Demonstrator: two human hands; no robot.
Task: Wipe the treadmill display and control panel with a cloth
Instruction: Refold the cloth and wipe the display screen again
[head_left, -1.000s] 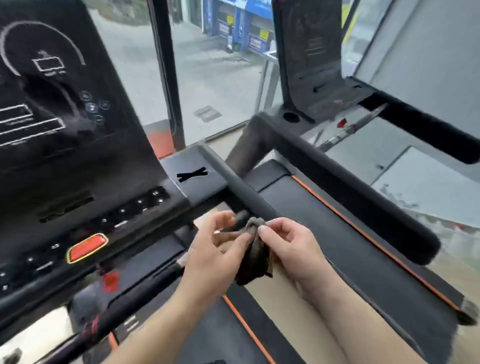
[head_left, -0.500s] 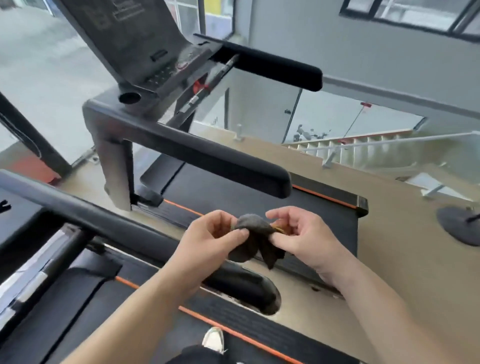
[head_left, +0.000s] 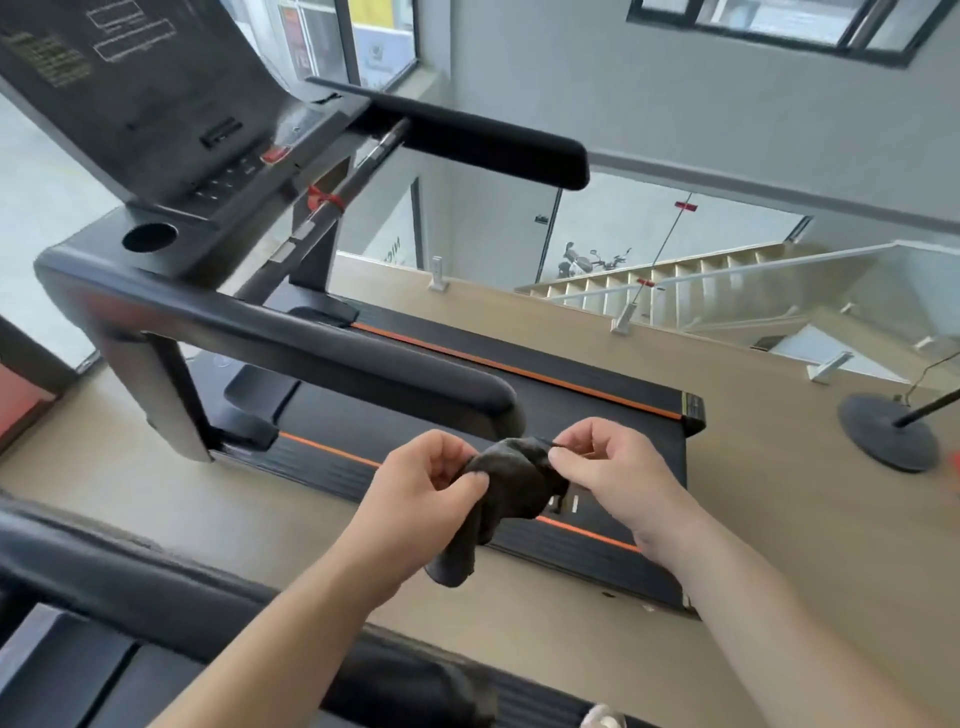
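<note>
A dark grey cloth (head_left: 506, 488) hangs bunched between both hands in the middle of the view. My left hand (head_left: 426, 483) pinches its left side and my right hand (head_left: 602, 462) pinches its upper right edge. Up at the top left stands a neighbouring treadmill with a dark display (head_left: 130, 67) and below it a control panel (head_left: 244, 166) with buttons and a red stop key. Both hands are well below and right of that panel, apart from it.
The neighbouring treadmill's near handrail (head_left: 311, 353) runs just above my hands, its far handrail (head_left: 488, 140) higher up. Its belt deck (head_left: 519, 415) has orange stripes. A padded rail (head_left: 156, 577) crosses the bottom left. A round stand base (head_left: 888, 431) sits right; stairs (head_left: 701, 286) descend beyond.
The view has swung right, from the near treadmill's console to the neighbouring treadmill. Both hands keep hold of the cloth, which has spread a little and hangs lower.
</note>
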